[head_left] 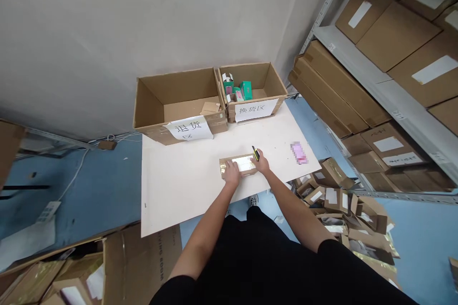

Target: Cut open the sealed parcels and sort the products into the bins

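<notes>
A small cardboard box (244,163) with a white label and shiny tape lies on the white table (171,190). My left hand (232,173) rests on its left part, fingers closed over the top and edge. At the box's right end is my right hand (262,162), wrapped round a yellow and black box cutter (255,153) that points up and away from me. Whether the blade is out is too small to tell. The underside of the box is hidden.
Behind stand a large carton (150,134) with a paper sign and another carton (279,97) holding several green boxes (246,89). A blurred pink item (299,152) lies at the table's right. Opened boxes (358,219) litter the floor beside a loaded shelf (379,81).
</notes>
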A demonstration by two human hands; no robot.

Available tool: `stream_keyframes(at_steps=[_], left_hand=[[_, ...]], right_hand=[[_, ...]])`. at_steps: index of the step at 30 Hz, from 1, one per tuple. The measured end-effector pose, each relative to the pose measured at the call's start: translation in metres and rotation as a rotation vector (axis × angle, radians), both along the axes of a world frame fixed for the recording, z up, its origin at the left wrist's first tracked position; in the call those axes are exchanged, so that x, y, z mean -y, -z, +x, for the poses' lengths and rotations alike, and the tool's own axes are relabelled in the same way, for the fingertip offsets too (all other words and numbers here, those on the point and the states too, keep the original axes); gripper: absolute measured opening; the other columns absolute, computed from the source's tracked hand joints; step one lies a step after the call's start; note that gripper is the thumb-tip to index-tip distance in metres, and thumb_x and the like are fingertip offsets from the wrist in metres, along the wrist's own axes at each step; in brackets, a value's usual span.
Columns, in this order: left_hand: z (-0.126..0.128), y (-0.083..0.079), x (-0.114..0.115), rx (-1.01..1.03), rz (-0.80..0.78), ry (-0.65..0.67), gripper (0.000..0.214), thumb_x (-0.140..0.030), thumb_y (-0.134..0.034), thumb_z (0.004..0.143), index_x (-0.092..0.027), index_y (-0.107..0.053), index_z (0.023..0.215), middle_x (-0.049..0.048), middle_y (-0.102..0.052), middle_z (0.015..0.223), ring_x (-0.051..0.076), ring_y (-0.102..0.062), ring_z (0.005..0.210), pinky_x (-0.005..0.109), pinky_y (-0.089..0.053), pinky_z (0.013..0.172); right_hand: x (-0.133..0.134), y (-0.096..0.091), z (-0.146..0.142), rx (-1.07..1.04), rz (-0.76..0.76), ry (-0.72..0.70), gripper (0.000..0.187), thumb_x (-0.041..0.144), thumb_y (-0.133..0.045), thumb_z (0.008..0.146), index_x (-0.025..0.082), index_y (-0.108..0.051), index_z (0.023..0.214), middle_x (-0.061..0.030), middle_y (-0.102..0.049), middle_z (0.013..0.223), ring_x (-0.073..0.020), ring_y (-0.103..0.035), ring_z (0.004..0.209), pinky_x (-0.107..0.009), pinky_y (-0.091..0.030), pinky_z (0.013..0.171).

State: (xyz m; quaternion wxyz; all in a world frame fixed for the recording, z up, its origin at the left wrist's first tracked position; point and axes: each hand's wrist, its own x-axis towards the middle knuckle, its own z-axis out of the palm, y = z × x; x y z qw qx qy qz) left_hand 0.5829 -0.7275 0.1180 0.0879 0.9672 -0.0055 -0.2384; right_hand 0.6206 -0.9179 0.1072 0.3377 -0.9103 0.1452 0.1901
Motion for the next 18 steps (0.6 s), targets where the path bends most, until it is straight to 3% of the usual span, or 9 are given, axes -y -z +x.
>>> stream_keyframes(at_steps=[3,6,9,14,18], left_hand=[[0.004,-0.003,-0.006,-0.02,-0.02,0.047,0.082,-0.049,-0.067,0.094,-0.035,-0.031,0.167,0.0113,-0.024,0.177,0.043,-0.019,0.161,0.061,-0.053,0.109],[0.0,-0.003,-0.005,-0.071,0.006,0.104,0.08,-0.046,-0.06,0.098,-0.04,-0.025,0.169,0.0059,-0.018,0.18,0.048,-0.01,0.162,0.069,-0.052,0.108],[-0.002,-0.004,-0.002,-0.111,0.042,0.095,0.079,-0.046,-0.057,0.099,-0.042,-0.023,0.17,0.0048,-0.016,0.181,0.049,-0.008,0.162,0.07,-0.053,0.105],[0.002,-0.006,0.0,-0.118,0.063,0.09,0.08,-0.048,-0.061,0.098,-0.043,-0.024,0.17,0.0032,-0.018,0.18,0.048,-0.012,0.162,0.066,-0.053,0.109],[0.002,-0.008,-0.001,-0.124,0.077,0.092,0.082,-0.052,-0.061,0.098,-0.044,-0.023,0.17,0.003,-0.018,0.18,0.047,-0.013,0.162,0.065,-0.052,0.11]], right_hand=[[0.023,0.004,-0.008,-0.046,0.189,0.024,0.053,0.043,-0.038,0.111,0.023,-0.035,0.16,-0.0044,-0.078,0.103,-0.0194,-0.077,0.086,-0.027,-0.057,0.078],[0.043,0.006,-0.019,-0.121,0.362,-0.009,0.039,0.035,-0.039,0.11,0.024,-0.045,0.146,0.0011,-0.076,0.093,-0.0148,-0.075,0.068,-0.022,-0.056,0.067],[0.053,0.002,-0.024,-0.176,0.416,-0.051,0.028,0.028,-0.043,0.108,0.024,-0.049,0.134,0.003,-0.074,0.094,-0.0101,-0.068,0.053,-0.02,-0.053,0.061],[0.048,-0.017,-0.016,-0.22,0.273,-0.188,0.027,0.027,-0.043,0.11,0.023,-0.05,0.136,0.0,-0.075,0.096,-0.0109,-0.066,0.052,-0.022,-0.053,0.064],[0.03,-0.031,-0.01,-0.194,0.008,-0.317,0.031,0.028,-0.055,0.105,0.019,-0.053,0.135,-0.0136,-0.077,0.111,-0.0232,-0.078,0.081,-0.03,-0.055,0.076]])
